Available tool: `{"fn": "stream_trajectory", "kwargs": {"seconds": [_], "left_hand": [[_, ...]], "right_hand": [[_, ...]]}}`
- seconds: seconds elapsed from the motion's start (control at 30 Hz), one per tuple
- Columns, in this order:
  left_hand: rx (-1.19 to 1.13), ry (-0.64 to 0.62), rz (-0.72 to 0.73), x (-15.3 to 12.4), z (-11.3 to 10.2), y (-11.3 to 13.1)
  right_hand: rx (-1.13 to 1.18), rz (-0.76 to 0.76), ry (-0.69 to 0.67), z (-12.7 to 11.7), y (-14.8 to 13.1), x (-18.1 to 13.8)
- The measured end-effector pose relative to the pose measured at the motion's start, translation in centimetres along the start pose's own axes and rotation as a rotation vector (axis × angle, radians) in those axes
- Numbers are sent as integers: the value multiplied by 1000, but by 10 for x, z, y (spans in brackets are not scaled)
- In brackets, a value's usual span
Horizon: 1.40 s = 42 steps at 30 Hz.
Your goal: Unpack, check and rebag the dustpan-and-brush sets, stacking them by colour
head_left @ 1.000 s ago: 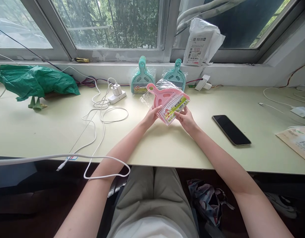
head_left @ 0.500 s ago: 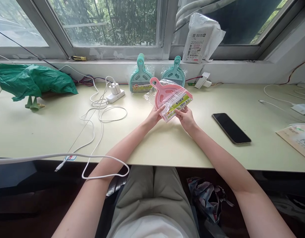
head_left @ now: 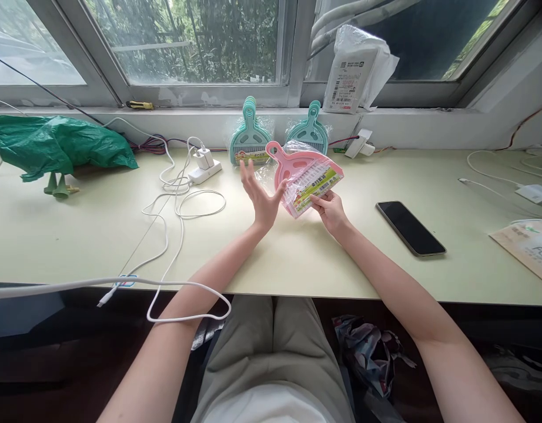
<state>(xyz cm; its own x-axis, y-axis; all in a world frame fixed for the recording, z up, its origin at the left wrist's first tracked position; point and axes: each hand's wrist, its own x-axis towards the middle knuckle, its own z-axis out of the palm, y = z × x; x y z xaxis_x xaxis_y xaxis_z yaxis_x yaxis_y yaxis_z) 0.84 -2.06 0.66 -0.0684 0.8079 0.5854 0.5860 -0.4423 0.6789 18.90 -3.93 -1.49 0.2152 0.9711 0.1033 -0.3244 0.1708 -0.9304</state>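
Head-down view over a wide pale desk point(head_left: 54, 235) filling the middle of the frame, under a long window point(head_left: 187, 41) along the top. Crumpled green plastic bag point(head_left: 59, 144) at upper left. Loose white cables point(head_left: 174, 200) trailing from a charger plug point(head_left: 204, 164) left of centre down to the desk's near edge. White labelled parcel point(head_left: 354, 67) propped on the sill, upper right. Dark phone point(head_left: 410, 228) lying flat, right of centre. Two teal dustpan sets point(head_left: 250, 132) standing against the wall at top centre.

Just in front of those, raised above the desk at centre: pink dustpan-and-brush set point(head_left: 304, 173) in clear wrapping, handle pointing up and left. Right hand point(head_left: 330, 212) closed on its lower label edge, thumb on top. Left hand point(head_left: 260, 197) wide open, fingers spread, palm turned toward the set's left side, just beside it; contact too close to tell.

Likely risks: held by one hand only, at one edge, over slick film, so prone to slipping or swinging down onto the desk. Teal sets close behind, easy to knock flat with a forward nudge. Cables near the left forearm, easy to snag.
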Motion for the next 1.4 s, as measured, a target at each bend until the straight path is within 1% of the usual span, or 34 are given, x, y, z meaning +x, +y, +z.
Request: {"fn": "stream_trajectory", "kwargs": {"seconds": [0.03, 0.1, 0.17, 0.3, 0.4, 0.47, 0.57, 0.67, 0.83, 0.93, 1.07, 1.2, 1.4], "left_hand": [[43, -17, 88, 0, -4, 4], [110, -64, 212, -2, -9, 9], [172, -133, 285, -5, -8, 11], [299, -291, 417, -10, -1, 6], [370, -314, 472, -9, 1, 2], [387, -308, 500, -9, 1, 3], [400, -333, 563, -10, 1, 6], [405, -366, 579, -13, 1, 9], [445, -374, 534, -15, 3, 12], [473, -353, 554, -14, 5, 10], [467, -312, 617, -15, 8, 5], [483, -324, 659, -18, 16, -1], [566, -348, 627, -18, 21, -3]], "right_hand": [[-5, 6, -5, 1, 0, -1], [-17, 19, -18, 3, 0, -2], [-30, 27, -30, 4, 2, -3], [-59, 37, -42, 5, 4, -3], [-54, 43, -41, 5, 5, -4], [-43, 42, -42, 6, 5, -4], [-47, 37, -57, 6, 5, -5], [-72, 34, -81, 5, 6, -5], [-89, 33, -100, 6, 5, -7], [-94, 42, -109, 8, 4, -8], [-68, 48, -114, 8, 4, -9], [-57, 56, -83, 5, 7, -6], [-67, 54, -85, 2, 10, -2]]}}
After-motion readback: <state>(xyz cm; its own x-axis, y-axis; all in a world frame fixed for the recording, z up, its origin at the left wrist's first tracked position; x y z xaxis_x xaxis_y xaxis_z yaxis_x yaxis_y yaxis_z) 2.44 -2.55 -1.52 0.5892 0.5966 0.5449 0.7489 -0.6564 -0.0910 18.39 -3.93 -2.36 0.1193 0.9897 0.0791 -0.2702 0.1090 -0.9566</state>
